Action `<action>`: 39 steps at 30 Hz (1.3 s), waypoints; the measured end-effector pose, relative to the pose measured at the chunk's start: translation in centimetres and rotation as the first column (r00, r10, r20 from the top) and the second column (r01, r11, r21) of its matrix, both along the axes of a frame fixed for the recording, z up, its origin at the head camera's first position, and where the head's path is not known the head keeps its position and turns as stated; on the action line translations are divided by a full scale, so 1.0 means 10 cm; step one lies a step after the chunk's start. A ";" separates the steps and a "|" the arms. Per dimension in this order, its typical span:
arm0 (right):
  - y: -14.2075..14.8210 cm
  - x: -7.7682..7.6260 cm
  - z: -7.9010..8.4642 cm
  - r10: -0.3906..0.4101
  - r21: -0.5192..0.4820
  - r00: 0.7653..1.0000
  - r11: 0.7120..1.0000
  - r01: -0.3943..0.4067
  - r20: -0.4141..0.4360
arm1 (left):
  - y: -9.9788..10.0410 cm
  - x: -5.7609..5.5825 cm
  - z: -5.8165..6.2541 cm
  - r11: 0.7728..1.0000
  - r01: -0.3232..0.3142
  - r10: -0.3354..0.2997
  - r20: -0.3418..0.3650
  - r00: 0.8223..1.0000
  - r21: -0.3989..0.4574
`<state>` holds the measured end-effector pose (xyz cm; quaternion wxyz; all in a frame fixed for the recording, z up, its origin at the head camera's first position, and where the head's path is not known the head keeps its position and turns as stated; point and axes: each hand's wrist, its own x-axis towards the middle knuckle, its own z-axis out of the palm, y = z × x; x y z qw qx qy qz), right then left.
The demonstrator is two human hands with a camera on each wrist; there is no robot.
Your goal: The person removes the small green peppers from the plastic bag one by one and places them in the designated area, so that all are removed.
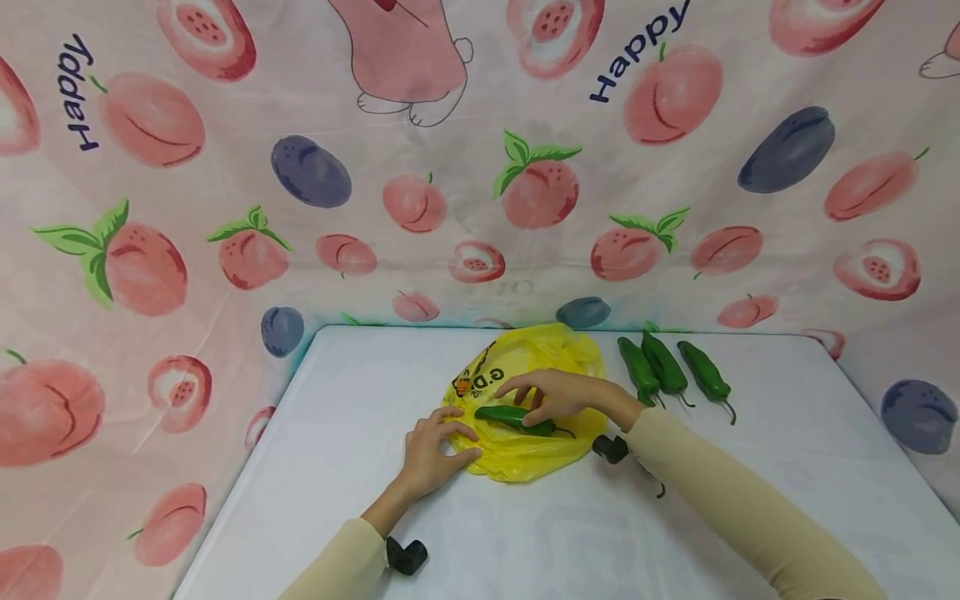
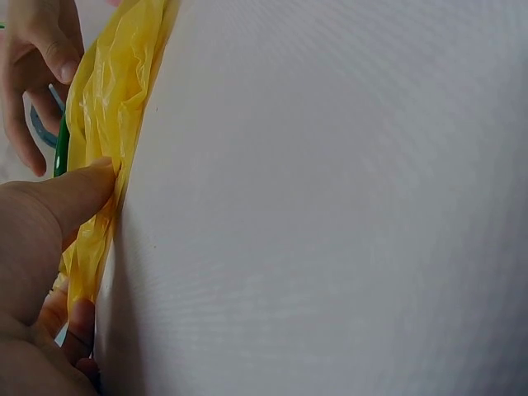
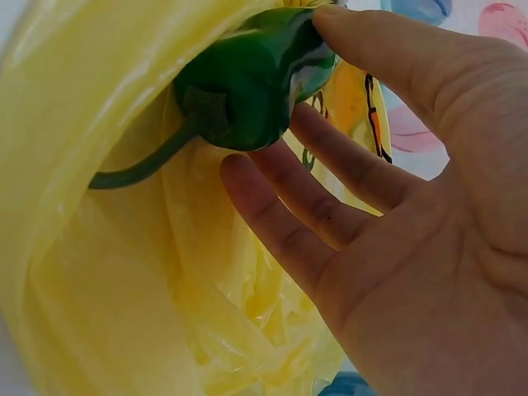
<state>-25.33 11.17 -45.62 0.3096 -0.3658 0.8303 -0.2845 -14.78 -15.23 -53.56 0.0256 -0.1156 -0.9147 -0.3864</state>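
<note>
A yellow plastic bag [image 1: 517,464] with dark printing lies crumpled at the middle of the white table. My left hand [image 1: 433,454] grips its left edge; in the left wrist view the thumb presses on the gathered plastic [image 2: 99,107]. Over the bag, my right hand [image 1: 564,393] holds a green pepper [image 1: 506,416] by its stem end. From the right wrist, the thumb lies on top of the pepper [image 3: 239,91] and the fingers reach along its lower side, with the curved stem pointing away from the palm.
Three more green peppers [image 1: 663,365] lie to the right of the bag near the table's back edge. A thin stem [image 1: 661,490] shows below the right forearm, the rest of it hidden. Behind the white table [image 1: 360,367] hangs a fruit-print cloth [image 1: 450,167].
</note>
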 end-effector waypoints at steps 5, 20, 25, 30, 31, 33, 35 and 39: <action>-0.01 0.00 0.00 0.026 0.001 1.000 1.000 -0.026 0.007 | 0.00 0.00 -0.01 1.000 0.000 0.000 0.000 1.000 -0.003; -0.05 0.01 0.01 0.068 0.034 0.998 0.997 -0.069 0.017 | 0.01 0.02 0.00 1.000 -0.005 0.005 -0.003 1.000 0.012; -0.05 0.01 0.01 0.067 0.036 0.998 0.997 -0.068 0.018 | 0.01 0.02 0.01 1.000 0.000 0.000 -0.013 1.000 0.003; -0.06 0.03 0.03 0.052 0.037 0.998 0.998 -0.052 0.025 | 0.01 0.02 0.02 1.000 -0.010 0.010 0.027 1.000 0.005; -0.06 0.03 0.03 0.048 0.035 0.999 0.998 -0.049 0.026 | 0.01 0.01 0.02 1.000 -0.011 0.011 0.029 1.000 0.004; -0.06 0.03 0.02 0.041 0.033 0.999 0.999 -0.042 0.023 | 0.01 0.01 0.02 1.000 -0.011 0.011 0.029 1.000 0.000; -0.06 0.02 0.02 0.037 0.031 0.999 0.999 -0.038 0.017 | 0.01 0.01 0.02 1.000 -0.011 0.011 0.028 1.000 -0.003; -0.07 0.02 0.01 0.033 0.027 0.999 0.999 -0.034 0.012 | 0.01 0.01 0.01 1.000 -0.015 0.015 0.031 0.999 0.000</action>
